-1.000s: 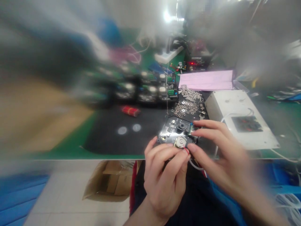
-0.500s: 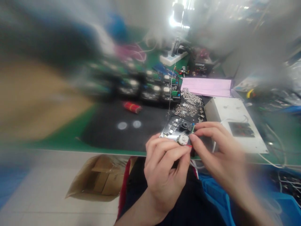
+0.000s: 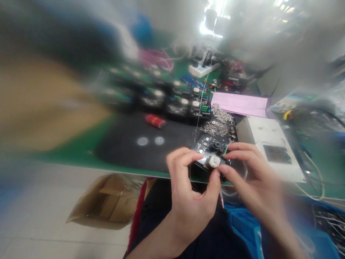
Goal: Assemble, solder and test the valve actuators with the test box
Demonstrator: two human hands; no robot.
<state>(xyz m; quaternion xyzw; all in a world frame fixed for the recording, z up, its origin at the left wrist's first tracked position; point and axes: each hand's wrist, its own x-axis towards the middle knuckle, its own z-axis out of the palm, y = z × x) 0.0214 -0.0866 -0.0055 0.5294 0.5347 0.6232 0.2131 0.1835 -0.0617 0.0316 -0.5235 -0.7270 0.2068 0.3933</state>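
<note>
Near the front edge of the bench, a black circuit board (image 3: 202, 144) is tilted between my two hands. A round black part (image 3: 216, 145) and a white round-cornered part (image 3: 214, 161) stand up from its face. My left hand (image 3: 188, 183) bends round the near side, its index fingertip at the board's left portion and its thumb just below the white part. At the right edge, my right hand (image 3: 250, 165) has fingertips on a green connector (image 3: 225, 148) and the thumb beside the white part. The board's underside is hidden.
Beyond the board lie metal nuts (image 3: 217, 127) and screws or standoffs (image 3: 222, 113). Rows of similar boards (image 3: 176, 104) stand further left. A white box (image 3: 269, 144) sits at right, a red bundle (image 3: 155, 121) at left. A cardboard box (image 3: 105, 205) is on the floor.
My left fingers have unfolded from the near edge, with the index now reaching over the board's face and the thumb lower. The right hand stays at the right edge. The view has shifted slightly.
</note>
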